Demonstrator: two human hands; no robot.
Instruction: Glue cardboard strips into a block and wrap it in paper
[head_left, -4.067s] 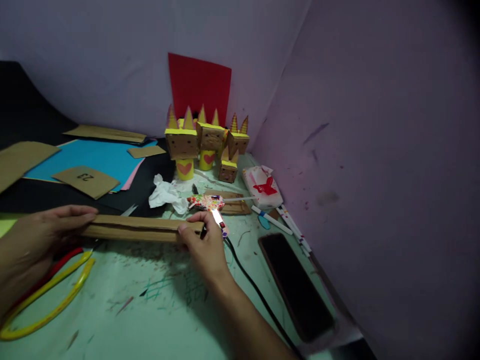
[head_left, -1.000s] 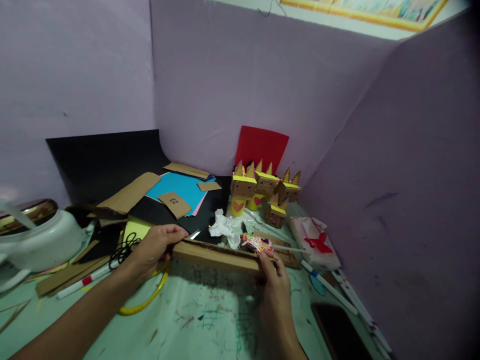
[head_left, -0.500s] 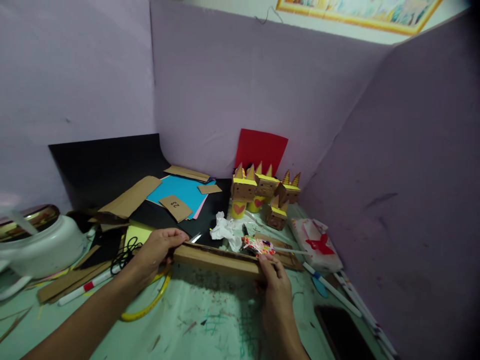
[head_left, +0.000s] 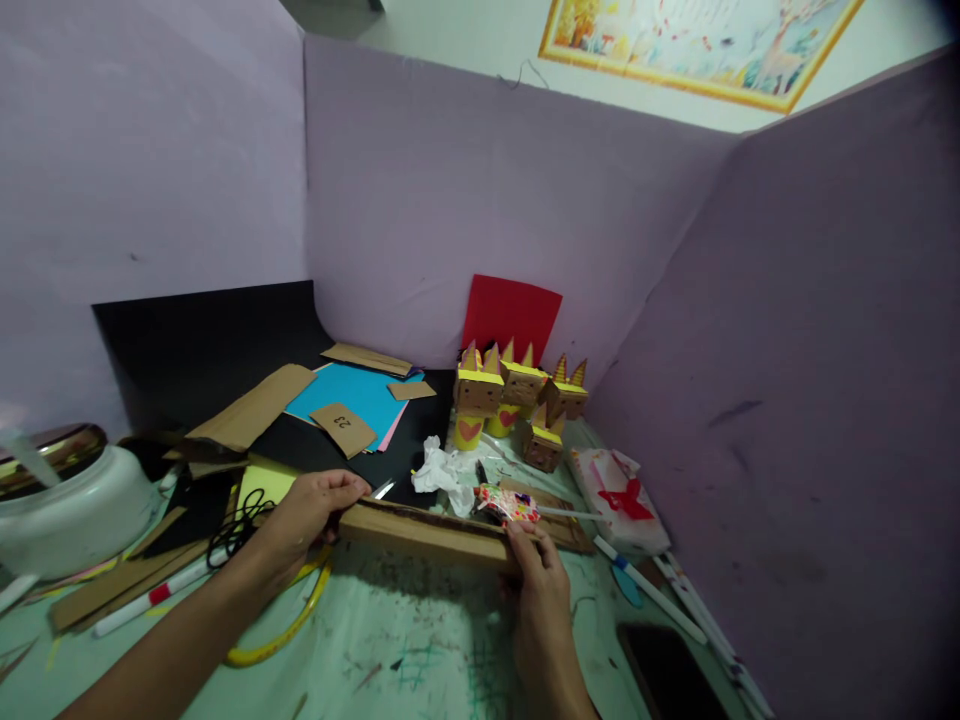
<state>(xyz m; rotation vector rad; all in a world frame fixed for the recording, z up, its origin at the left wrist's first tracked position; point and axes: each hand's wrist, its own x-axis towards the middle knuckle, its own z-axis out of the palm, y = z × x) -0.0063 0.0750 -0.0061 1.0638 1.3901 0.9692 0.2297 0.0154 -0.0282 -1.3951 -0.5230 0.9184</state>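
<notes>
Cardboard strip (head_left: 424, 535) lies flat on the table (head_left: 405, 650) in front of me, my left hand (head_left: 311, 510) clasping its left end and my right hand (head_left: 536, 590) pinching its right end in a closed grip. Just behind the right end sits a patterned glue gun (head_left: 510, 503), with crumpled tissue (head_left: 442, 470) beside it. A yellow hoop (head_left: 281, 625) curves under my left wrist, and cardboard figures (head_left: 517, 400) stand farther back.

Two bare forearms, no sleeves, watch or rings visible, left hand (head_left: 304, 515) at 9 o'clock, right hand (head_left: 541, 600) at 6.
</notes>
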